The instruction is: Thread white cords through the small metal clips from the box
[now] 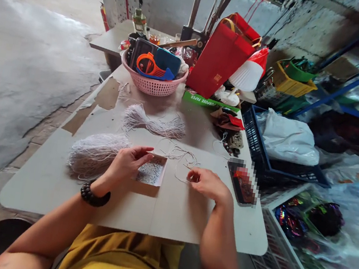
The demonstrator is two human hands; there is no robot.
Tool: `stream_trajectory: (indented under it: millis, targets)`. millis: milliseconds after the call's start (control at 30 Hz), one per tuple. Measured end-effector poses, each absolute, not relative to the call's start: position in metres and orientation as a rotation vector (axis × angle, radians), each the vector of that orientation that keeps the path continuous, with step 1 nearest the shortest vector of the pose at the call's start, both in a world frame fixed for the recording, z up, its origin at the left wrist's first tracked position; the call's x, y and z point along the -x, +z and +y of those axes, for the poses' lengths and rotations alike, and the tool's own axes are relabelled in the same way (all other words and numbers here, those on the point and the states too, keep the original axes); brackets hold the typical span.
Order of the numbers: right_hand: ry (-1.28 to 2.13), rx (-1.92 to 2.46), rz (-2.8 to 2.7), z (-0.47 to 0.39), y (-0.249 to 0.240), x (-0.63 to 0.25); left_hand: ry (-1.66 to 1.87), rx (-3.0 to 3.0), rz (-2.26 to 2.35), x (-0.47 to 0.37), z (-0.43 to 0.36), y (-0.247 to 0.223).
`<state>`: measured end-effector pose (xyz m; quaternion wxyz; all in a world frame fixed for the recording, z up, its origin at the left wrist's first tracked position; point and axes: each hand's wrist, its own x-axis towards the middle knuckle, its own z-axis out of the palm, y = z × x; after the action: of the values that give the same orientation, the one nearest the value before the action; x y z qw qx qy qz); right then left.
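Note:
My left hand (126, 164), with a dark bead bracelet (95, 195) at its wrist, hovers at the left edge of a small open box (161, 173). Many tiny metallic-looking pieces (150, 172) lie in that box. Thumb and forefinger come close together in a pinch; anything between them is too small to make out. To the right of the box, my right hand (207, 184) is closed with its fingertips on a thin white cord (179, 178). Loose cords (181, 154) lie just beyond. One bundle of white cord (93, 154) rests beside my left hand, another bundle (154, 122) farther back.
A phone (242, 182) lies right of my right hand on the white table (131, 216). Toward the back stand a pink basket (155, 85) of items, a red paper bag (221, 59) and a white lamp (247, 76). Crates (258, 159) with plastic bags flank the right side.

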<state>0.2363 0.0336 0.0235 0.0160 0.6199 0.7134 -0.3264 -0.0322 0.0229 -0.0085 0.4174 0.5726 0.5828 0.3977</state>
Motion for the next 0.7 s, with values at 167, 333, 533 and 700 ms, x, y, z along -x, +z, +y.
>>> stream_trajectory:
  millis: [167,333,533,700]
  targets:
    - [-0.628,-2.159,2.244,0.035,0.019,-0.210,1.037,-1.365,1.428,0.031,0.023,-0.009]
    - [-0.584,-2.200,2.188,0.035,-0.001,-0.176,1.112,-1.359,1.426,0.027,0.023,-0.011]
    - [-1.007,-2.416,2.398,0.039,-0.007,-0.182,1.163,-1.144,1.292,0.020,0.025,-0.013]
    - [-2.516,-2.065,2.426,0.025,0.009,-0.170,1.267,-1.002,1.216,0.016,0.022,-0.009]
